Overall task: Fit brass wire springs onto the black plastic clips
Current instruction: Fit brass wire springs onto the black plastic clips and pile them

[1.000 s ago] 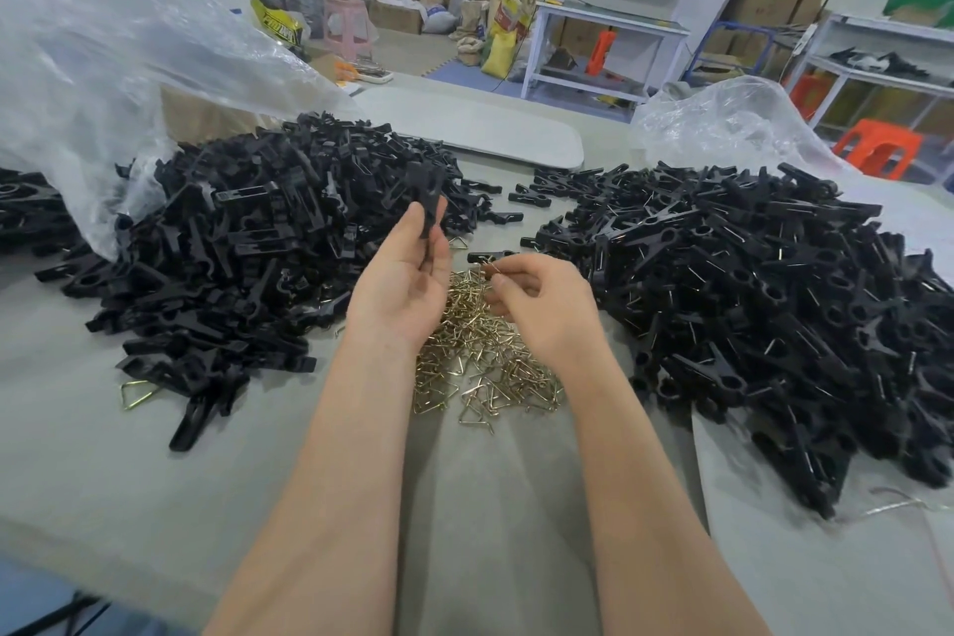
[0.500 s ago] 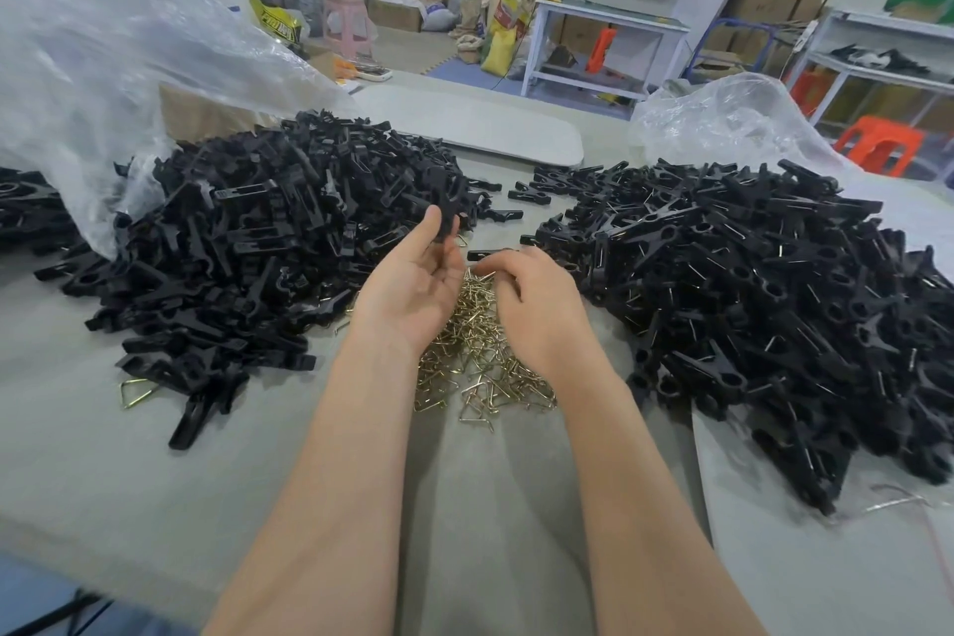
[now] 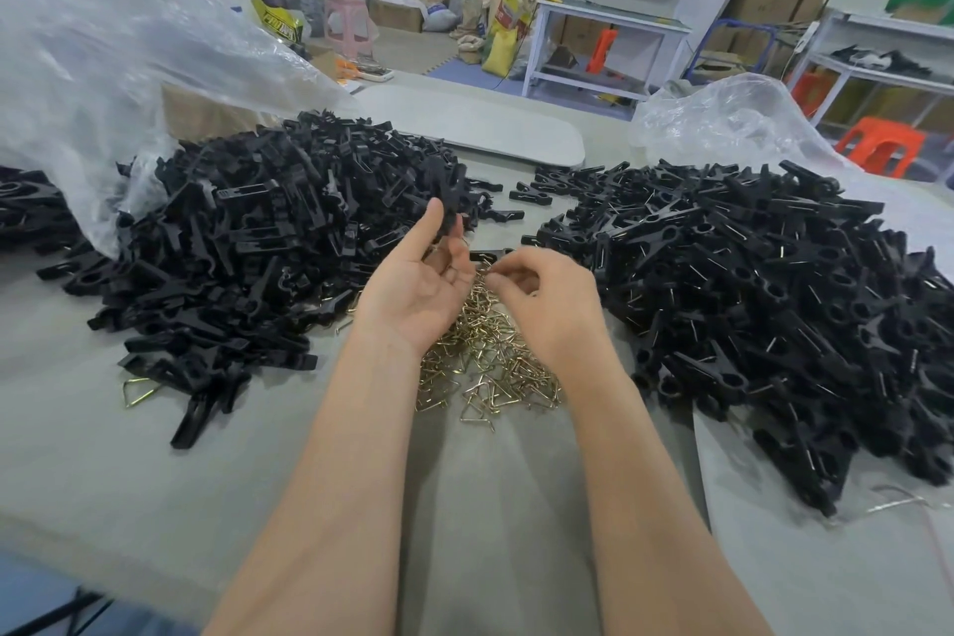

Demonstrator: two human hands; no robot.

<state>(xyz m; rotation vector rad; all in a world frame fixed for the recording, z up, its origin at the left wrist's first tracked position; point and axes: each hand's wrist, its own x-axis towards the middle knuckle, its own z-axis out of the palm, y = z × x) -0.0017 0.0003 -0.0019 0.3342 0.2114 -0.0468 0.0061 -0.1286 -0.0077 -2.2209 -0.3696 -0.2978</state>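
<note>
Left hand (image 3: 418,287) holds 1 black clip (image 3: 448,194) upright; right hand (image 3: 550,307), above the brass springs (image 3: 490,362), seemingly pinches 1.

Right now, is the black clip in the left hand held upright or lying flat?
Upright. The left hand pinches the black clip between thumb and fingertips, its length pointing up above the brass springs.

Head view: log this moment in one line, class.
left hand: holds black clip; right hand: fingers at brass springs; stage: picking spring
</note>
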